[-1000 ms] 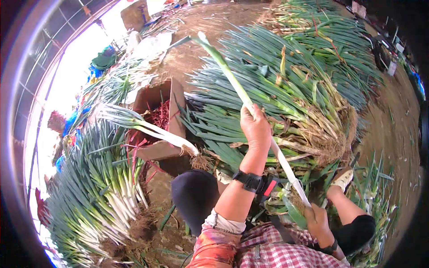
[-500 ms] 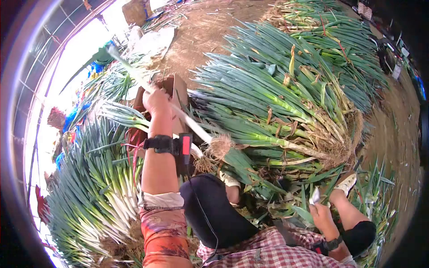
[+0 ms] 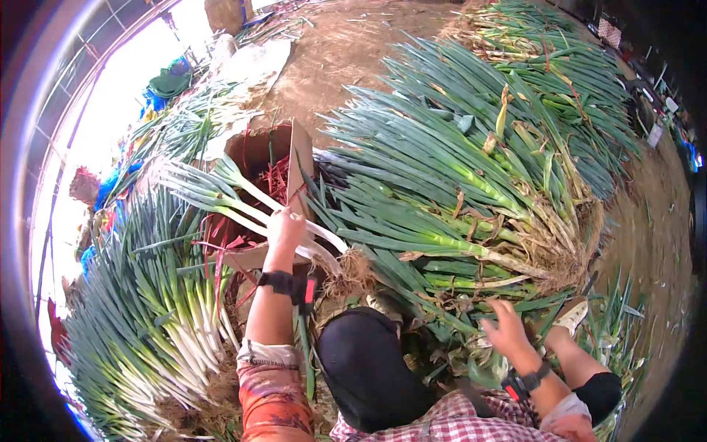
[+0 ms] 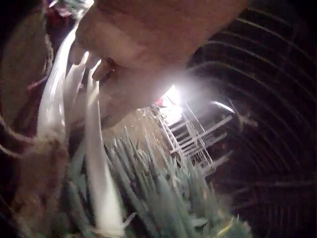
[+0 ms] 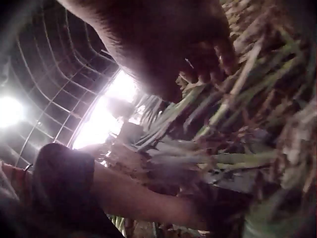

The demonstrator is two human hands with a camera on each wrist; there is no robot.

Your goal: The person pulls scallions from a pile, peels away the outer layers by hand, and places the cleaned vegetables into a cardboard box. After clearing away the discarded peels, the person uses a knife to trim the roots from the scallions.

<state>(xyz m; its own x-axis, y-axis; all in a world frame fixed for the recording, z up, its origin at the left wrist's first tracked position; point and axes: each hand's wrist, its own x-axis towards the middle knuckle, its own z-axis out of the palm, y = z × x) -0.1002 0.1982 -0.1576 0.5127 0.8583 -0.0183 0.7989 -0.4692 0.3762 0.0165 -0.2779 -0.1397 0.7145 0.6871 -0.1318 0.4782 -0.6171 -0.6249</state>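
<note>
With curled fingers on the left hand [image 3: 286,227], grips green-onion stalks [image 3: 325,235] by the white stems, laid slantwise across the open cardboard box [image 3: 299,163] left of centre; cannot tell how many at once. With fingers apart on the right hand [image 3: 509,335], holds nothing, over loose leaves [image 3: 449,342] at near right. Close by the left grip, tangled roots [image 3: 352,274] past the box's near right edge, and red strips [image 3: 276,179] inside. Farther out, a rooted heap [image 3: 155,317] at near left, a larger pile [image 3: 434,162] at right. Could slip off the box if released too far toward the root-heavy end; could snag strips or tangle neighbouring roots if dragged sideways.
</note>
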